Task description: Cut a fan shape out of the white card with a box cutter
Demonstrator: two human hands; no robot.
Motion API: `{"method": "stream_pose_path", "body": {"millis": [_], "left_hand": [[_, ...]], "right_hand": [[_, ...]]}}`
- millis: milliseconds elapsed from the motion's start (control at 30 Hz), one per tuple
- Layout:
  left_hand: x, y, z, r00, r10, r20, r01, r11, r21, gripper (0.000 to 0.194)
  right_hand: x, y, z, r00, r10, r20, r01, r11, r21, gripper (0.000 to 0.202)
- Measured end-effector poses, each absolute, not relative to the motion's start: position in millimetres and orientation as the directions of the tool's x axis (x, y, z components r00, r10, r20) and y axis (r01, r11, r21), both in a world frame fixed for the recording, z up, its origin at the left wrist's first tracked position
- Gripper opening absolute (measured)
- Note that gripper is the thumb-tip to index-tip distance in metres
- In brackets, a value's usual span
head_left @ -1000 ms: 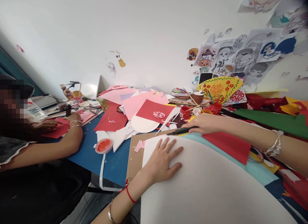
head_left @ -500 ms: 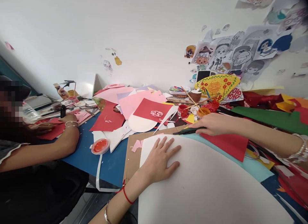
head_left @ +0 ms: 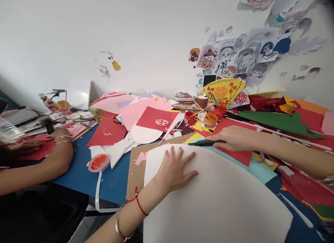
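At lower centre, a person's left hand [head_left: 172,170], fingers spread, rests on a large white paper sheet [head_left: 219,197] with a curved edge. Right of centre, the right hand [head_left: 231,138] grips a slim black tool [head_left: 203,143] beside that edge.

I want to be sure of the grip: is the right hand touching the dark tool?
Touching. The head view shows the right hand closed on the dark tool, with one end sticking out beyond the grip.
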State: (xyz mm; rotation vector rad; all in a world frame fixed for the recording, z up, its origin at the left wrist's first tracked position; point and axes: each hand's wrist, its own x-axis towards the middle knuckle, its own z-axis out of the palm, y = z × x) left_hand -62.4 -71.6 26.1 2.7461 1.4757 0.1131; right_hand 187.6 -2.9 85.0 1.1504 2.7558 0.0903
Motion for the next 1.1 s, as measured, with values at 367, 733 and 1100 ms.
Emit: {"method": "stream_pose_path", "body": {"millis": [367,733,1100], "left_hand": [[-41.0,-67.9,31.0,0.656,0.754,0.033,0.75,-0.657,0.075,0.047],[-27.9,-64.0,46.8,0.62,0.783,-0.047,0.785,-0.617,0.063,0.042],[-11.7,-62.1,48.0,0.584,0.8,-0.137,0.802,-0.595,-0.057,0.078]], "right_hand": [[191.5,-4.9,83.8,-0.697,0.709,-0.109,0.692,0.704,0.159,0.039],[206.3,-11.8,83.6,-0.667,0.732,-0.137,0.72,0.681,0.135,0.041],[226.1,-27.3,83.5,-0.643,0.761,-0.089,0.758,0.648,0.075,0.037]]}}
